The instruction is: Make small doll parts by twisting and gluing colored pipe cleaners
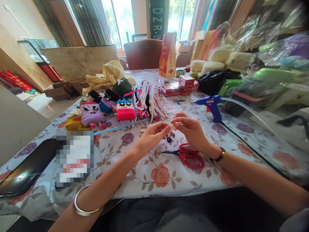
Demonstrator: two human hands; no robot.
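Note:
Above the middle of the table, my left hand point(154, 132) and my right hand point(190, 130) meet with fingertips pinched together. Between them is a small cream-coloured piece point(172, 126), mostly covered by the fingers; its kind does not show clearly. Small black bits point(169, 140) lie on the cloth just below the fingertips. Red-handled scissors point(191, 160) rest nearer to me, under my right hand, blades pointing left. A blue hot glue gun point(212, 108) stands on the table to the right of my hands. Beyond my hands is a bundle of fuzzy pipe cleaners point(151, 100) in white, pink and black.
Several fuzzy dolls point(91, 114) sit at the left, with a blue stick point(120, 125) before them. A black tray-like object point(29, 164) and a blurred-out item point(74, 159) lie front left. Red boxes point(177, 86) and plastic bags point(272, 80) fill the back and right.

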